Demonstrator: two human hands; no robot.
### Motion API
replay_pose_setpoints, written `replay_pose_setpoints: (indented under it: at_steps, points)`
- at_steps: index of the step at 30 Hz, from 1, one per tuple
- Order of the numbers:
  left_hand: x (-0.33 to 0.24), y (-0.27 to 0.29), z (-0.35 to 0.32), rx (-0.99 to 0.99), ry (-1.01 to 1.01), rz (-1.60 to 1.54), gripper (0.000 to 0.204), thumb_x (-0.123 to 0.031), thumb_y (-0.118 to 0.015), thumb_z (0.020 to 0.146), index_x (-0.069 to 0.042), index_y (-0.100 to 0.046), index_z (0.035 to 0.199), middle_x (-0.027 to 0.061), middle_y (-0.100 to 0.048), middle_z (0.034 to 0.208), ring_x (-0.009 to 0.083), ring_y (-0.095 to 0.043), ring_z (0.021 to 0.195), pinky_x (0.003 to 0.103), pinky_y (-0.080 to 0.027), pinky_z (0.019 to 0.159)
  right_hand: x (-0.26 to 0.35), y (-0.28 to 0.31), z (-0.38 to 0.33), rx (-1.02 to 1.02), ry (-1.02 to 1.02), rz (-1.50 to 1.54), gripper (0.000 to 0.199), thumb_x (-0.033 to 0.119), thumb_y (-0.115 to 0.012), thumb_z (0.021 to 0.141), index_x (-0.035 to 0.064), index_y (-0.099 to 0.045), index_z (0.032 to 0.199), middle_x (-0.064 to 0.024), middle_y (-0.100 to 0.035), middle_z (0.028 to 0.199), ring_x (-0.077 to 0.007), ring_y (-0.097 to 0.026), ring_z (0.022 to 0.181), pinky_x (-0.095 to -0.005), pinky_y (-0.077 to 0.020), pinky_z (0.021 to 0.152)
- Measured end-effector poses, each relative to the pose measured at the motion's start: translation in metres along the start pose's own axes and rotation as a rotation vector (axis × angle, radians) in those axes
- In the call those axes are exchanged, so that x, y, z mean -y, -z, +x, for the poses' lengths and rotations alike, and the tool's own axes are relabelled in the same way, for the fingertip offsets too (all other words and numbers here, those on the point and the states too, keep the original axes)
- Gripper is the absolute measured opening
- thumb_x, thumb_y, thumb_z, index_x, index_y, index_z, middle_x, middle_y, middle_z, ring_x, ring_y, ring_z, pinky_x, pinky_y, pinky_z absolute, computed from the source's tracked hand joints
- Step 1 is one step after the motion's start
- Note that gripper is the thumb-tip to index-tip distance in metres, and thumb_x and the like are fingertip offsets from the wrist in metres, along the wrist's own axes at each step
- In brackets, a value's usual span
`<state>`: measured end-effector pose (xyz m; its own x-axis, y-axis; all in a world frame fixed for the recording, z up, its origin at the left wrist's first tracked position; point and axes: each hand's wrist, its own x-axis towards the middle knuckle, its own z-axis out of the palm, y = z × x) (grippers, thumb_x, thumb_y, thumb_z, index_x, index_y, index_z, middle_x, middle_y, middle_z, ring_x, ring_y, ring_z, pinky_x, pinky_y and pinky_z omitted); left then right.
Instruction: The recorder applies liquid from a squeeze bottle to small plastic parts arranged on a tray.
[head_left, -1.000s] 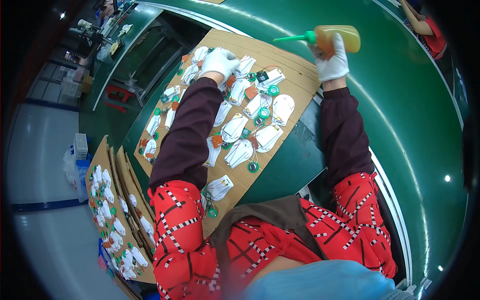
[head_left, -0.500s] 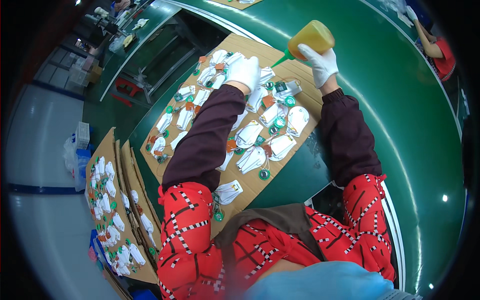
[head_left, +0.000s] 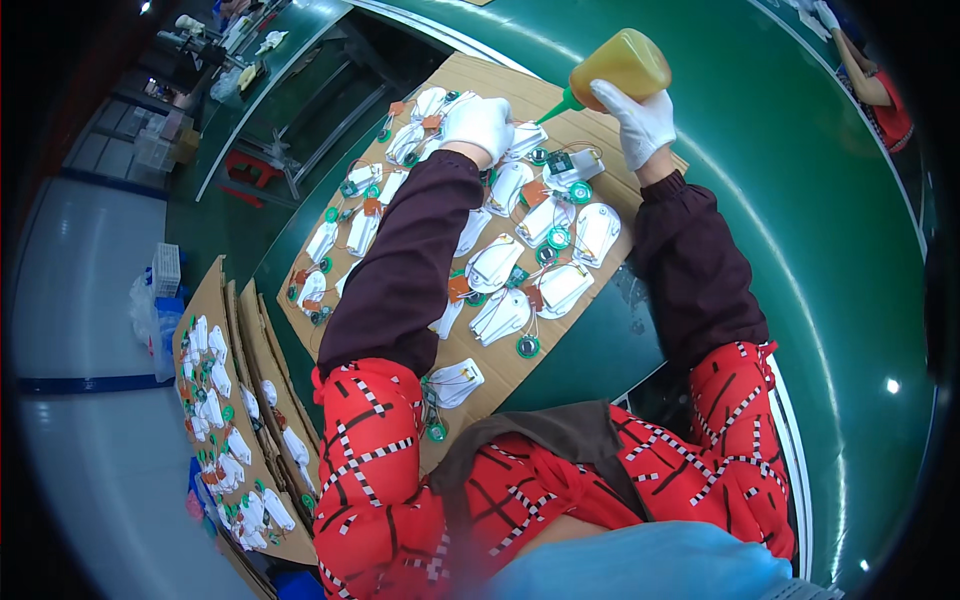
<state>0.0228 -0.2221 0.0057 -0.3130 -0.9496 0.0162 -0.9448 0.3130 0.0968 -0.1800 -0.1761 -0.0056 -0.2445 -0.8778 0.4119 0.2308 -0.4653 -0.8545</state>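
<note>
My gloved right hand (head_left: 640, 122) is closed around a squeeze bottle (head_left: 622, 66) of yellowish liquid, tilted so that its green nozzle points down to the left. The nozzle tip is close above a white plastic housing (head_left: 525, 140) at the far part of a cardboard sheet (head_left: 592, 128); contact cannot be made out. My left hand (head_left: 478, 128), also gloved, is curled among the housings just left of the tip. Its fingertips are hidden, as is anything between them. Around both hands lie several white housings with green-rimmed round parts, small circuit boards, orange-brown pieces and thin wires.
The cardboard lies on a green table (head_left: 800, 330). At the lower left, more cardboard sheets (head_left: 262, 480) stand tilted with similar white parts. A red stool (head_left: 252, 172) is beyond the table's left side. Another person's arm (head_left: 865, 85) shows at the upper right.
The whole view has shifted slightly, with the cardboard a little higher in it. My left hand appears more curled. The bottle and its nozzle stay nearly the same relative to the housings.
</note>
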Motion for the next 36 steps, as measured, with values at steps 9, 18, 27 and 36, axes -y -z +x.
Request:
replay_pose_setpoints:
  at_steps: [9,18,27,36]
  points:
    - [0.003,-0.002,0.003,0.007,-0.103,-0.042,0.022,-0.019,-0.059,0.078,-0.005,-0.067,0.093,0.0165,-0.066,0.092,0.0302,-0.062,0.089,0.036,-0.047,0.082,-0.009,-0.009,-0.01,0.064,-0.043,-0.036,0.049,0.01,-0.074,0.076,-0.0024,-0.05,0.117,-0.0105,-0.061,0.107,-0.0175,-0.061,0.093,-0.0295,-0.0525,0.078]
    - [0.0,0.009,0.008,0.077,-0.027,-0.055,0.028,-0.023,-0.05,0.083,-0.002,-0.062,0.096,0.0181,-0.066,0.087,0.032,-0.063,0.088,0.037,-0.047,0.08,-0.007,-0.021,-0.014,0.03,-0.069,-0.106,0.059,0.012,-0.079,0.069,-0.0006,-0.05,0.118,-0.0097,-0.06,0.109,-0.0171,-0.06,0.098,-0.0292,-0.0499,0.084]
    - [-0.003,0.003,0.011,0.014,0.008,-0.084,0.04,-0.034,-0.058,0.081,-0.001,-0.059,0.103,0.0209,-0.065,0.097,0.0335,-0.062,0.092,0.038,-0.046,0.083,-0.012,-0.023,-0.014,0.064,0.128,-0.391,0.065,0.037,-0.083,0.062,0.006,-0.053,0.111,-0.0079,-0.061,0.104,-0.0177,-0.06,0.093,-0.0283,-0.0465,0.084]
    - [-0.03,0.003,0.002,0.116,-0.022,0.163,0.04,-0.039,-0.068,0.07,-0.004,-0.069,0.091,0.0205,-0.066,0.088,0.0317,-0.064,0.086,0.036,-0.05,0.08,-0.004,-0.017,-0.019,0.059,0.019,-0.42,0.068,0.019,-0.084,0.064,0.0025,-0.048,0.119,-0.0055,-0.06,0.111,-0.0118,-0.057,0.1,-0.0267,-0.0455,0.089]
